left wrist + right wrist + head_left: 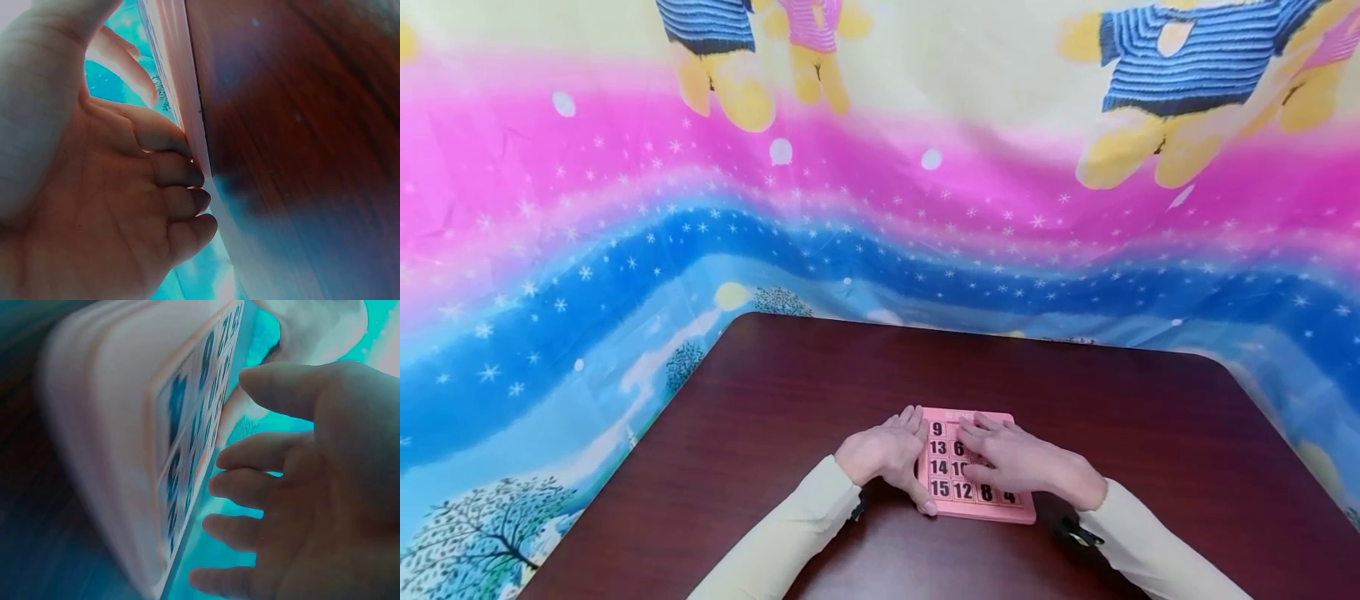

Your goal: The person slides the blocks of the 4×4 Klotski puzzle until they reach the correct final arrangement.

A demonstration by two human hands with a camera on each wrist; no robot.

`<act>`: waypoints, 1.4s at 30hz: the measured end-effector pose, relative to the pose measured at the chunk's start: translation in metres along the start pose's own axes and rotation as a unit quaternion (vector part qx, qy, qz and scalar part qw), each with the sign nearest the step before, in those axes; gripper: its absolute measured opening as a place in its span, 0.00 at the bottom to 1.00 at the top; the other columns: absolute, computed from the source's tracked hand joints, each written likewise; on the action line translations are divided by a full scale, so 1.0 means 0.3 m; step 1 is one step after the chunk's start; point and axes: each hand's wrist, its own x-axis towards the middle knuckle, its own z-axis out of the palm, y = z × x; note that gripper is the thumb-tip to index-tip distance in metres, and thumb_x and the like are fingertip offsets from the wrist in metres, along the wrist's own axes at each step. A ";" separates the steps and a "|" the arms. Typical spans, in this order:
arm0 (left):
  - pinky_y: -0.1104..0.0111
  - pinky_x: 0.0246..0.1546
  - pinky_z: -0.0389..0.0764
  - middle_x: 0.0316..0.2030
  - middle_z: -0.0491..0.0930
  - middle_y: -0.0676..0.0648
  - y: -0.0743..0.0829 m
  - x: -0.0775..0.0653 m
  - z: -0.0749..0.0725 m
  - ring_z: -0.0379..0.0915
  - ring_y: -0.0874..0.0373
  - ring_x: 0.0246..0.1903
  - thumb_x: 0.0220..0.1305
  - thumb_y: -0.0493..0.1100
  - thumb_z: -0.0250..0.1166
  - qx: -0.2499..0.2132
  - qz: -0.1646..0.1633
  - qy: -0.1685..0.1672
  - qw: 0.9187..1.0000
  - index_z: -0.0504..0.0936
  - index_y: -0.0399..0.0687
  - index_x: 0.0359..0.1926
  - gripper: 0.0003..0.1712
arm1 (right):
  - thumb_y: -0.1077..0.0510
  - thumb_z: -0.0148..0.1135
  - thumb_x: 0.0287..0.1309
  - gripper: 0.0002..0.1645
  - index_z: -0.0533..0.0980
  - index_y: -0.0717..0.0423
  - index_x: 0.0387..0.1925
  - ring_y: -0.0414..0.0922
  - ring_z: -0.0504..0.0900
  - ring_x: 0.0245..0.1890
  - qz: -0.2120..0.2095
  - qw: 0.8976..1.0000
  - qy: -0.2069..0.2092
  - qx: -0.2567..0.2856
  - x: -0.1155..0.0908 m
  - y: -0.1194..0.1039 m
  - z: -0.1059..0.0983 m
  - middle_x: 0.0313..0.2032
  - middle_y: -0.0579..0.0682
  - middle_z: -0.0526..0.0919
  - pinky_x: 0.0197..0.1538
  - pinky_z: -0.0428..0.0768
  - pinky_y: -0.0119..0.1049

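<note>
A pink sliding number puzzle lies flat on the table, its tiles marked with black numerals such as 9, 13, 14 and 15. My left hand rests along its left edge, fingers near the far corner and thumb at the near one. Seen from the left wrist, the fingertips meet the puzzle's side. Over the upper right tiles my right hand is spread, covering several of them. In the right wrist view its fingers extend loosely beside the numbered face.
The dark reddish-brown table has rounded far corners. Behind it hangs a colourful cloth with bears, snowflakes and trees. Both forearms wear pale sleeves, and a dark strap shows under the right wrist.
</note>
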 end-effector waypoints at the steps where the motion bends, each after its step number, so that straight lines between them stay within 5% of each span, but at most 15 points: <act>1: 0.62 0.78 0.51 0.78 0.44 0.38 0.001 0.001 0.000 0.39 0.49 0.78 0.36 0.79 0.71 0.002 0.000 0.001 1.000 0.49 0.39 0.77 0.77 | 0.43 0.58 0.66 0.38 0.64 0.59 0.70 0.63 0.54 0.75 0.002 1.000 0.005 -0.001 -0.016 0.010 -0.001 0.72 0.60 0.63 0.71 0.58 0.67; 7: 0.63 0.78 0.50 0.78 0.43 0.38 -0.003 0.002 0.002 0.38 0.49 0.78 0.36 0.78 0.71 0.000 0.000 0.002 1.000 0.50 0.40 0.76 0.77 | 0.44 0.58 0.66 0.38 0.66 0.61 0.69 0.63 0.54 0.75 0.022 1.000 0.011 -0.003 -0.074 0.050 0.009 0.72 0.61 0.64 0.68 0.59 0.71; 17: 0.63 0.78 0.50 0.78 0.43 0.38 -0.005 0.001 0.001 0.38 0.49 0.78 0.36 0.79 0.71 -0.006 -0.004 0.004 1.000 0.49 0.40 0.77 0.77 | 0.44 0.59 0.65 0.37 0.67 0.59 0.69 0.62 0.55 0.75 0.034 0.999 0.008 -0.004 -0.071 0.058 0.018 0.71 0.60 0.65 0.68 0.58 0.72; 36: 0.63 0.78 0.50 0.78 0.43 0.38 -0.002 0.003 0.002 0.38 0.49 0.78 0.36 0.78 0.72 -0.012 -0.002 0.003 1.000 0.50 0.39 0.76 0.77 | 0.43 0.57 0.66 0.35 0.69 0.59 0.67 0.61 0.56 0.74 0.025 0.999 0.010 -0.024 -0.048 0.033 0.018 0.70 0.62 0.66 0.68 0.60 0.70; 42: 0.62 0.78 0.50 0.78 0.43 0.38 0.002 0.001 0.000 0.38 0.49 0.78 0.36 0.77 0.72 -0.018 -0.002 0.003 1.000 0.49 0.38 0.76 0.77 | 0.46 0.57 0.67 0.33 0.70 0.61 0.66 0.63 0.60 0.72 -0.009 0.999 0.034 -0.032 -0.032 0.026 0.032 0.68 0.64 0.69 0.67 0.64 0.68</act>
